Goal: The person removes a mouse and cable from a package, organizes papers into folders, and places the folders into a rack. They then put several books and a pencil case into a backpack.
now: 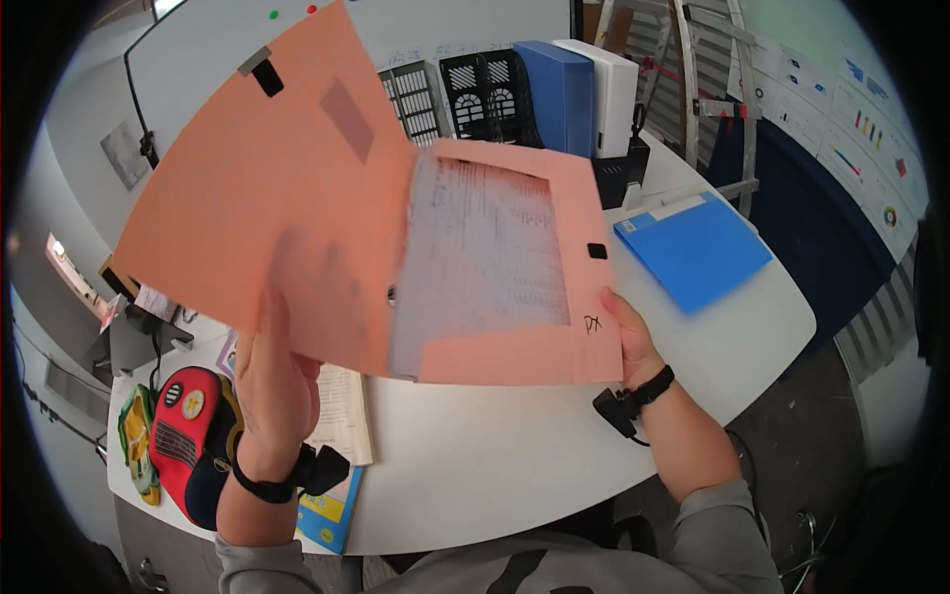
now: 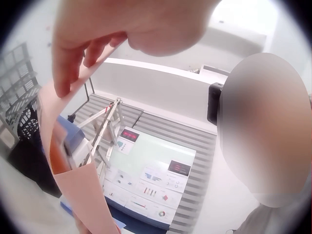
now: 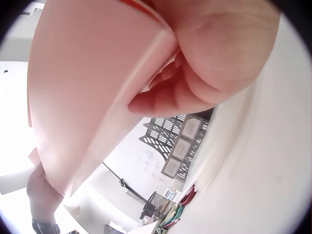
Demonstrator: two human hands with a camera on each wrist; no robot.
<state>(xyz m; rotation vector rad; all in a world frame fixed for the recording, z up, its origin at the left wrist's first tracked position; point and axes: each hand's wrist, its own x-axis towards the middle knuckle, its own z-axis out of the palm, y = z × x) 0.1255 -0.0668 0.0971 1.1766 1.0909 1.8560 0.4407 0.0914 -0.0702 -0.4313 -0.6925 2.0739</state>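
An orange-pink file folder (image 1: 495, 361) is held spread above the desk, its cover (image 1: 218, 198) raised to the left. Inside it lies a stack of printed sheets (image 1: 485, 247) beneath a cloudy clear sheet. My left hand (image 1: 277, 396) grips the cover near its lower edge; the left wrist view has its fingers (image 2: 62, 73) lying along the cover. At the folder's lower right edge, my right hand (image 1: 633, 337) pinches the board, thumb on the front. In the right wrist view, that hand (image 3: 214, 53) grips the folder's edge (image 3: 97, 87) from the side.
A blue folder (image 1: 693, 252) lies on the white desk (image 1: 495, 445) at right. Behind stand black file racks (image 1: 485, 94), a blue file box (image 1: 559, 94) and a white one (image 1: 609, 99). At left are a red pouch (image 1: 193, 436) and books (image 1: 341, 416). A ladder (image 1: 737, 109) stands beyond.
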